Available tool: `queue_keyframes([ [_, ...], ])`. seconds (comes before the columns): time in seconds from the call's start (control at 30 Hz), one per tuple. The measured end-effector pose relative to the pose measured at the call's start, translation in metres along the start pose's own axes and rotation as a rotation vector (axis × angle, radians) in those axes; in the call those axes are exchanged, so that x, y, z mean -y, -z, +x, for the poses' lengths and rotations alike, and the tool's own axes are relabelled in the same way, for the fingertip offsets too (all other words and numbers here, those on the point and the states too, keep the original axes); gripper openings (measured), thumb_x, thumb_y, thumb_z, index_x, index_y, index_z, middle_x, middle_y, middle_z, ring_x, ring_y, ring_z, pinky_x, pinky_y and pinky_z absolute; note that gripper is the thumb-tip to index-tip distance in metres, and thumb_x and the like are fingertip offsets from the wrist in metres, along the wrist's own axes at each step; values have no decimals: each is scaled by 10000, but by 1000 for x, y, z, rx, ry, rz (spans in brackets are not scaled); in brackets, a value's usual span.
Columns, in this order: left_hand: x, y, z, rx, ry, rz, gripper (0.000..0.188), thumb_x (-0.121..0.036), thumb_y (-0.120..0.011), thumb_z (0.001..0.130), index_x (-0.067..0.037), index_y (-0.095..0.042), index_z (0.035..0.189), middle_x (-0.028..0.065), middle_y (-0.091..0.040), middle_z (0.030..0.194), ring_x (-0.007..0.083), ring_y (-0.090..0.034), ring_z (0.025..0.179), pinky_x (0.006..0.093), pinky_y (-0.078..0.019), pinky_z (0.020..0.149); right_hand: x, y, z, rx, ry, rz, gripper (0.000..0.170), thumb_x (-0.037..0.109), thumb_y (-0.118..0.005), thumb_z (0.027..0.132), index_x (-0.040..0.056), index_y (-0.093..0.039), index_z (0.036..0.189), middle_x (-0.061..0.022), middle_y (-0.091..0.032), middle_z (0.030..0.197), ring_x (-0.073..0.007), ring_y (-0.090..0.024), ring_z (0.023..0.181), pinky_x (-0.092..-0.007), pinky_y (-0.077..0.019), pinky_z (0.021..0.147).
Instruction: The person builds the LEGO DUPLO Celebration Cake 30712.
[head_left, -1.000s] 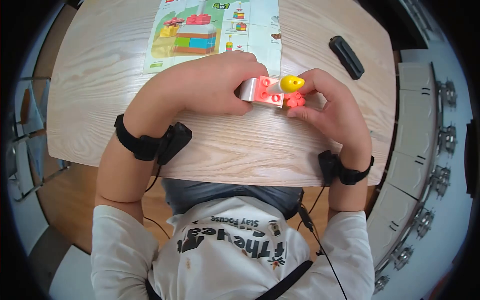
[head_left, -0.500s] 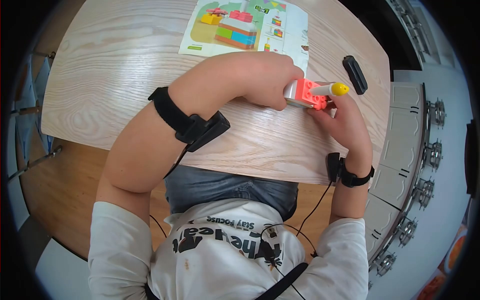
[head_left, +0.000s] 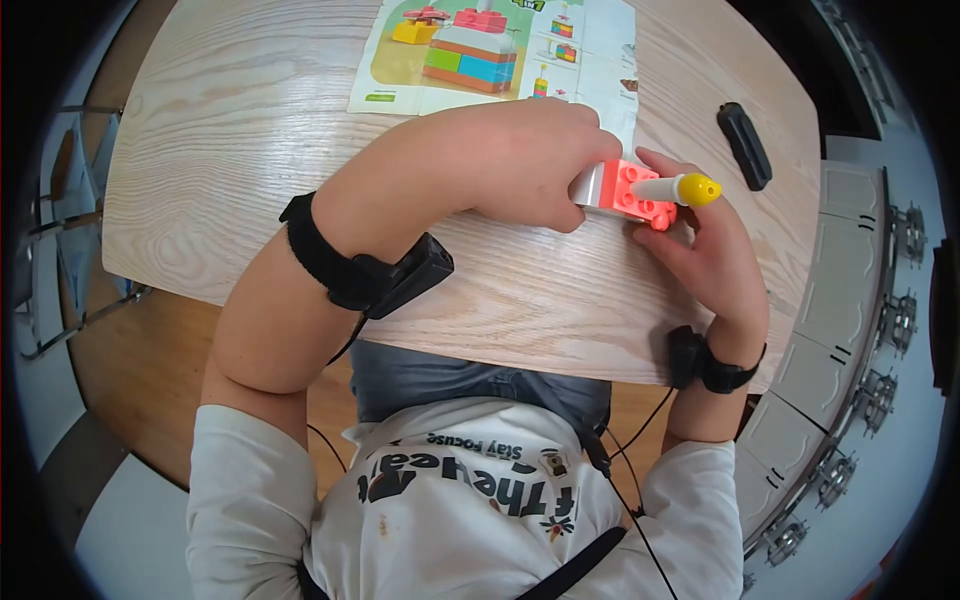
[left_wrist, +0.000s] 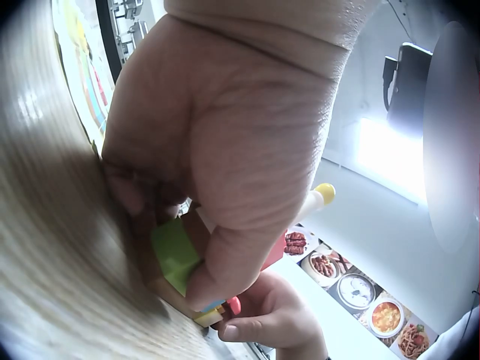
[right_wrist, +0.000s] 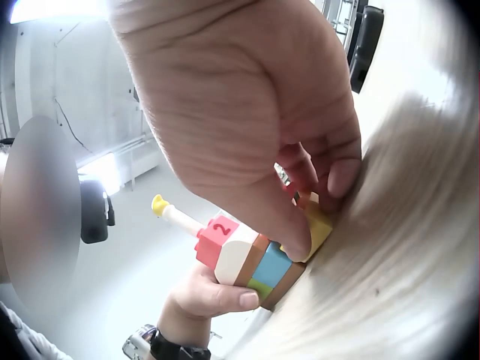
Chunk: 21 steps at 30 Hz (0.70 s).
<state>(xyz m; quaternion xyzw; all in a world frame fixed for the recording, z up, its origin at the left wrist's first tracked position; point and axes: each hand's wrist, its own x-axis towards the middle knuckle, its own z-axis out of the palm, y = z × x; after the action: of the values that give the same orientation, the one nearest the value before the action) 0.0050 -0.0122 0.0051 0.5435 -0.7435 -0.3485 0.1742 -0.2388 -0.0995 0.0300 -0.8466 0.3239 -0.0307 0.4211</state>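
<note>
In the head view my left hand (head_left: 535, 165) grips the white part (head_left: 592, 187) of a brick stack from the left. On it sit a pink brick (head_left: 622, 185) and a white candle (head_left: 656, 190) with a yellow flame (head_left: 699, 190). The right wrist view shows a blue brick (right_wrist: 271, 267) between brown layers; a green brick (left_wrist: 174, 251) shows in the left wrist view. My right hand (head_left: 715, 250) pinches a yellow brick (right_wrist: 319, 227) against the stack's end, low at the table, beside a red flower-like piece (head_left: 661, 215). The left fingertips are partly hidden.
A printed picture sheet (head_left: 400, 75) lies on the table (head_left: 230, 170) beyond my left forearm. At the back right is a black oblong object (head_left: 745, 146). The table's front edge runs below my wrists, which wear black straps.
The head view has shifted, and the hands and stack have moved right, somewhat farther than the sheet. The candle now leans more to the right. Both hands keep their hold.
</note>
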Motion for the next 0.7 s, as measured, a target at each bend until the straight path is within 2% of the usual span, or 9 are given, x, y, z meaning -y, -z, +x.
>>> queue_keyframes([
  [0.07,2,0,0,-5,-22,-22,438,-155,-760,836,-66,-658,1254,139,-616,1054,314,-613,1051,406,-518,880,-8,1,-6,11,14,0,616,-95,-773,839,13,-585,1416,-95,-616,1431,-188,-643,1149,-309,-535,980],
  [0.13,1,2,-2,-15,-31,-50,437,-153,-760,831,-56,-658,1245,142,-619,1042,315,-614,1021,403,-516,864,-11,3,-8,-8,66,-2,623,-79,-777,834,31,-590,1418,-91,-622,1315,-192,-634,1064,-299,-530,912],
  [0.2,0,3,-1,-25,-34,-86,444,-158,-763,825,-46,-657,1241,146,-627,1046,316,-616,1006,400,-517,853,-12,2,-10,-48,140,3,646,-58,-779,825,60,-593,1432,-82,-625,1101,-202,-608,924,-296,-517,809],
  [0.37,4,0,2,-116,-73,-95,477,-188,-775,815,-26,-649,1246,161,-664,1094,323,-638,981,395,-531,817,-9,2,-12,-89,144,-6,584,-49,-747,855,44,-599,1412,-104,-635,1105,-214,-631,961,-296,-527,832],
  [0.47,-4,7,1,-98,17,-157,463,-206,-764,809,-6,-636,1207,213,-692,1046,393,-668,1018,444,-531,874,-10,4,-12,-141,210,-48,555,-44,-734,864,29,-602,1398,-109,-643,1138,-210,-652,1005,-298,-550,856],
  [0.5,-7,12,0,-79,71,-186,478,-199,-776,820,-12,-623,1233,176,-691,1037,326,-661,953,403,-531,834,-10,6,-12,-171,237,-75,546,-42,-731,867,25,-603,1394,-110,-646,1151,-206,-660,1022,-299,-559,865],
  [0.57,-11,20,-1,-39,156,-253,513,-184,-799,841,-24,-597,1284,102,-691,1019,192,-648,824,320,-530,753,-6,3,-13,-279,186,119,524,-39,-719,882,16,-601,1390,-105,-650,1185,-194,-662,1060,-303,-562,891],
  [0.7,-6,16,2,-88,181,-501,513,-115,-794,873,-19,-556,1318,35,-697,1062,76,-628,885,250,-514,756,-4,-1,-14,-414,170,333,518,-25,-711,921,0,-565,1417,-91,-649,1235,-170,-650,1131,-307,-553,932],
])
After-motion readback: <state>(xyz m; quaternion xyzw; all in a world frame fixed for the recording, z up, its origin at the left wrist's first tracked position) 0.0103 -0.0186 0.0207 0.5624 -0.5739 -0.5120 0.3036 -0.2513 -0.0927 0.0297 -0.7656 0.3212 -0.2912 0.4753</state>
